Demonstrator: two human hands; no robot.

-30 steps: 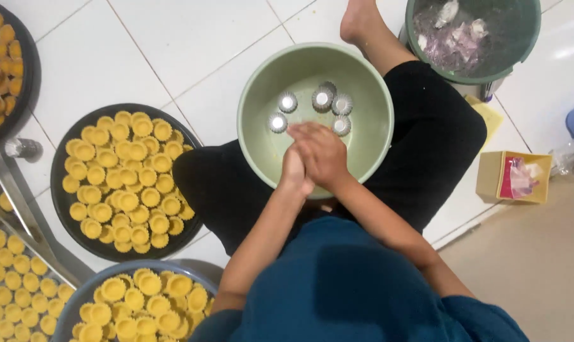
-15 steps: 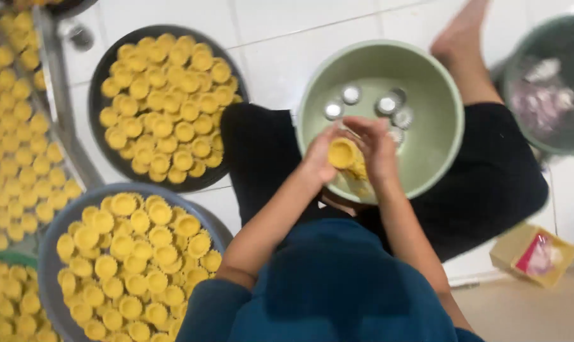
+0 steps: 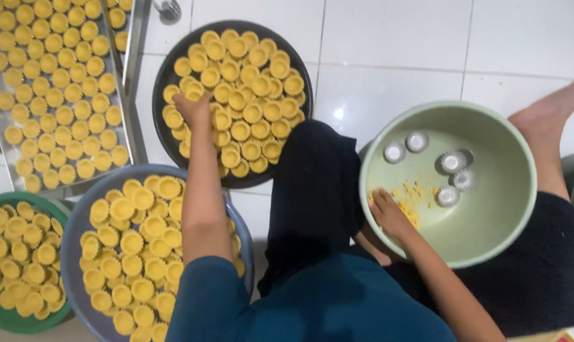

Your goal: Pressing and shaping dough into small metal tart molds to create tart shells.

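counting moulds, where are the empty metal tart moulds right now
In the head view, the metal moulds lie inside the pale green bowl at right, beyond the right hand.

tart shells [image 3: 236,95] on round tray [image 3: 162,76], moulds [image 3: 453,161] in bowl [image 3: 521,158]

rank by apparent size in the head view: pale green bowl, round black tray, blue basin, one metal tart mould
1. Pale green bowl and round black tray: look alike, unranked.
2. Blue basin: partly cut off, unsure.
3. Small fluted metal tart mould: smallest.

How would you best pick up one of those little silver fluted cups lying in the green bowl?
Probably from straight above, pinching the fluted rim of a small metal mould between fingertips. It sits mouth up on the floor of the green bowl, apart from its neighbours, and the bowl's high wall blocks any sideways approach.
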